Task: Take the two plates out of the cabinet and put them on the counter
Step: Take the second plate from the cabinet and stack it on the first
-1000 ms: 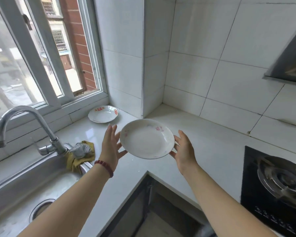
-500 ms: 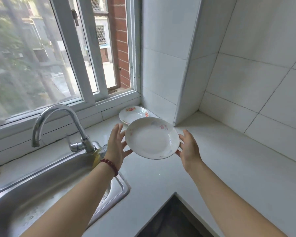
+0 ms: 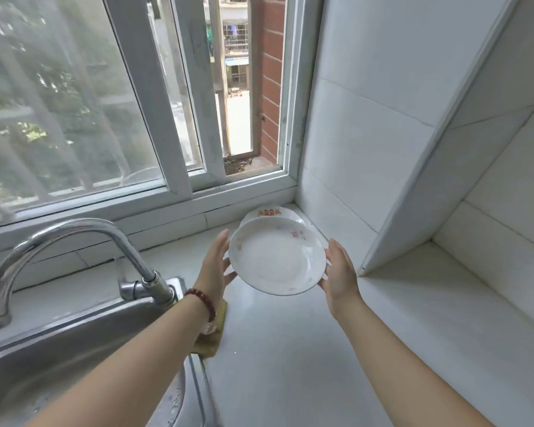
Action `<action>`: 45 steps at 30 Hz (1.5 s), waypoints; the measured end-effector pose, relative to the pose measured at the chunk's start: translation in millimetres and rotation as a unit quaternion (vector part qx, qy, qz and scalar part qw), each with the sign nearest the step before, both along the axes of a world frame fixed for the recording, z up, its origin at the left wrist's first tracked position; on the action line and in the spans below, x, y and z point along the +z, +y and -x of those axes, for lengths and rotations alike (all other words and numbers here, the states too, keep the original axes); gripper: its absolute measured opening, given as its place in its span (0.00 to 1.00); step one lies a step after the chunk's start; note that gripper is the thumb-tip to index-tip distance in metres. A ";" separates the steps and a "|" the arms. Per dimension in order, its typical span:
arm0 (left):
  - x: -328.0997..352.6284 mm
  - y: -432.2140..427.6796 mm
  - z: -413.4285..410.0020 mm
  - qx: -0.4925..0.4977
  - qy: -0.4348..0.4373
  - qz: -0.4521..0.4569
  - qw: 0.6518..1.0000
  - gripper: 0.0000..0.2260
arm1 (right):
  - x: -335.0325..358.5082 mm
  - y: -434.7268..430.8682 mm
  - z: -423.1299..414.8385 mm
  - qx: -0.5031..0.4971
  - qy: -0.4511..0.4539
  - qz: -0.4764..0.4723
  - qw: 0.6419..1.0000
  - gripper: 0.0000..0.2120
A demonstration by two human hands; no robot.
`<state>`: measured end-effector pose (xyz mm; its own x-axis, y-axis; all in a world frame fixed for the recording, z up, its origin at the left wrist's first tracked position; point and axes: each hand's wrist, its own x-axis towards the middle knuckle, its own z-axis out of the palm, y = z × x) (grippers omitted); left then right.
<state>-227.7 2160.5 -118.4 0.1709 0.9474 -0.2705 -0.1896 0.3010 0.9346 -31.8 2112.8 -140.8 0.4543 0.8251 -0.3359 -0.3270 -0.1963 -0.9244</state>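
Note:
A white plate with faint pink flowers (image 3: pixel 276 257) hangs in the air above the white counter (image 3: pixel 290 349), tilted a little toward me. My left hand (image 3: pixel 216 265) grips its left rim and my right hand (image 3: pixel 339 272) grips its right rim. Behind it, a second white plate with a red pattern (image 3: pixel 270 212) lies on the counter in the corner under the window, mostly hidden by the held plate.
A steel sink (image 3: pixel 59 365) with a curved tap (image 3: pixel 74 241) lies to the left. A yellow cloth (image 3: pixel 210 343) sits at the sink's edge under my left wrist. A tiled wall column (image 3: pixel 413 149) juts out on the right. The window sill (image 3: pixel 136 211) runs behind.
My view has swung left toward the window. Both hands have carried the plate nearer the corner, and it now overlaps the plate lying there.

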 end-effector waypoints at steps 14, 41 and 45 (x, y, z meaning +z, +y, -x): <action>-31.6 112.0 -35.4 0.004 0.056 0.027 0.998 0.11 | -39.7 128.0 -33.3 0.077 -0.018 0.016 0.997 0.06; -125.6 189.6 -64.6 -0.053 0.076 0.075 0.993 0.38 | -119.6 198.5 -38.1 0.043 -0.065 0.075 0.994 0.23; -130.1 190.6 -65.8 -0.052 0.078 0.075 0.993 0.38 | -122.6 199.2 -37.5 0.040 -0.073 0.079 0.993 0.23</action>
<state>-161.8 2351.2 -248.5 0.2113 0.8735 -0.4386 -0.0063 0.4499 0.8931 5.7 2312.0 -263.4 0.4420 0.8035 -0.3989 -0.1690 -0.3621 -0.9167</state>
